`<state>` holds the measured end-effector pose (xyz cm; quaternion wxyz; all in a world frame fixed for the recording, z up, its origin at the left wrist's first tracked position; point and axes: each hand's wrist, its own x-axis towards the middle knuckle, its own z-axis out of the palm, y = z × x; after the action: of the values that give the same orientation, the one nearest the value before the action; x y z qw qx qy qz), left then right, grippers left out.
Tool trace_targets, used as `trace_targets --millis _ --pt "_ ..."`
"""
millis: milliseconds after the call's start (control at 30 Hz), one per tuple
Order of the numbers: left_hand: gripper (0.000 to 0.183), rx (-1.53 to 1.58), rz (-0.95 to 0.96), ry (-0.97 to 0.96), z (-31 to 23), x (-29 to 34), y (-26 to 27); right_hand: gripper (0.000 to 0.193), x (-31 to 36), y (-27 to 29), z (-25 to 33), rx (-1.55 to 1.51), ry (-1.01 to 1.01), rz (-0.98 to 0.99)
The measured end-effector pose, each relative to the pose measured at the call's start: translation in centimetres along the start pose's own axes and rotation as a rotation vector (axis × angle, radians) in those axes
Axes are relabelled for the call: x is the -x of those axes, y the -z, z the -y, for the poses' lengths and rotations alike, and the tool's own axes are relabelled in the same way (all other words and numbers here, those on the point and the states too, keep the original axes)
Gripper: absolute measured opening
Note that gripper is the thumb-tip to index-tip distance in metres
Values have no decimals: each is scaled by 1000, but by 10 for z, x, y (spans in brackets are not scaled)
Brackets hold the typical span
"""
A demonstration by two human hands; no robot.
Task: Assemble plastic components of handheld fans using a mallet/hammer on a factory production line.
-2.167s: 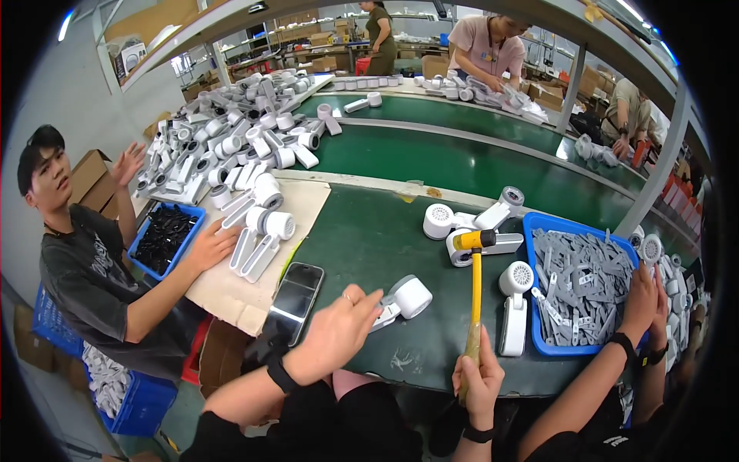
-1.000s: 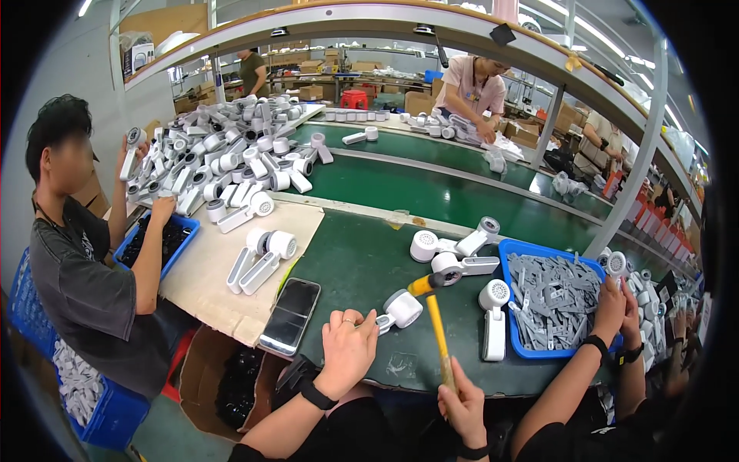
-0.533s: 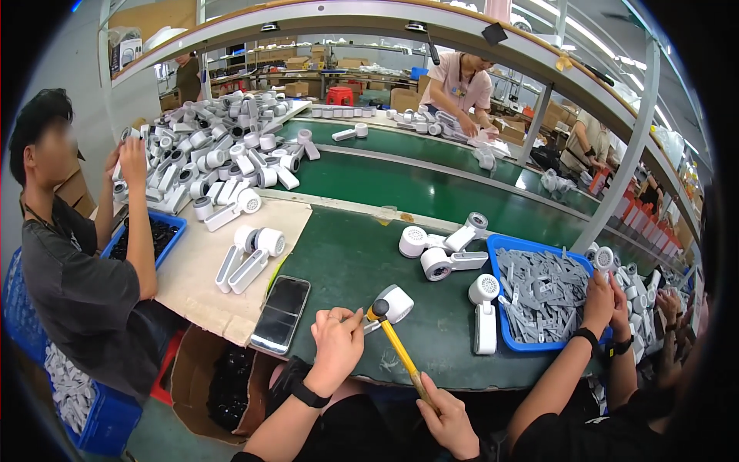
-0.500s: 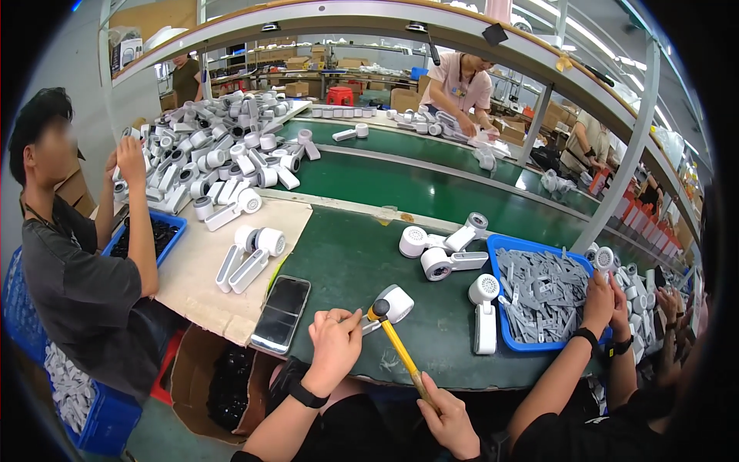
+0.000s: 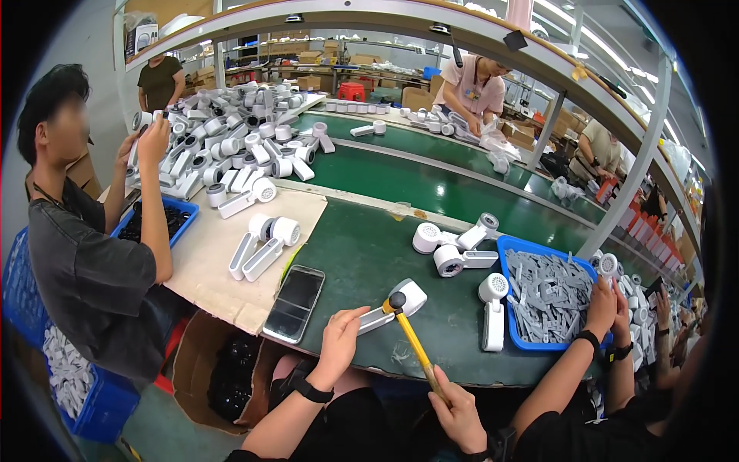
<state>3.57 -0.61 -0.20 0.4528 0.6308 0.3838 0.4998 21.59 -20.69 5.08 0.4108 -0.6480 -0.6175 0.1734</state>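
A white handheld fan (image 5: 412,298) with a grey-faced handle lies on the green table in front of me. My left hand (image 5: 339,339) has its fingers closed about the near end of that handle. In my right hand (image 5: 460,416) is a hammer (image 5: 412,339) with a yellow shaft and a dark, rounded head. The hammer's head is over the handle, close to the fan's round head; whether it touches cannot be made out. A phone (image 5: 294,302) lies to the left of my left hand. Another white fan (image 5: 493,312) is on the right, beside a blue tray.
The blue tray (image 5: 502,245) holds many grey strips. A co-worker's hands (image 5: 604,308) hold a fan beyond it. On the left, a person (image 5: 92,239) works by heaped fans (image 5: 223,131). A cardboard box (image 5: 192,369) stands below the table edge. A green conveyor (image 5: 400,189) runs behind.
The view has shifted slightly. More of the fan's handle shows between my left hand and the hammer's head. The person on the left now holds a fan up in front of them.
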Motion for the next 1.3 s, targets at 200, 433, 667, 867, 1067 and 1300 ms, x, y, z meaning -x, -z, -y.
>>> trace_targets --millis 200,433,667,867,1067,1300 --pt "27 -238 -68 -190 -7 7 1 56 0 1 0 8 -9 16" --pt "25 -160 -28 -68 -5 -1 4 56 -3 2 10 -9 28 -5" --pt "25 -143 -52 -65 -7 -3 3 56 -7 4 18 60 -28 115" --pt "25 -138 -65 -55 -7 1 0 59 2 -1 19 -8 134 -118" --pt "24 -142 -48 -28 -9 1 0 55 -2 11 26 88 0 41" --pt "24 -165 -71 -53 -5 1 1 56 -6 15 23 40 -108 13"
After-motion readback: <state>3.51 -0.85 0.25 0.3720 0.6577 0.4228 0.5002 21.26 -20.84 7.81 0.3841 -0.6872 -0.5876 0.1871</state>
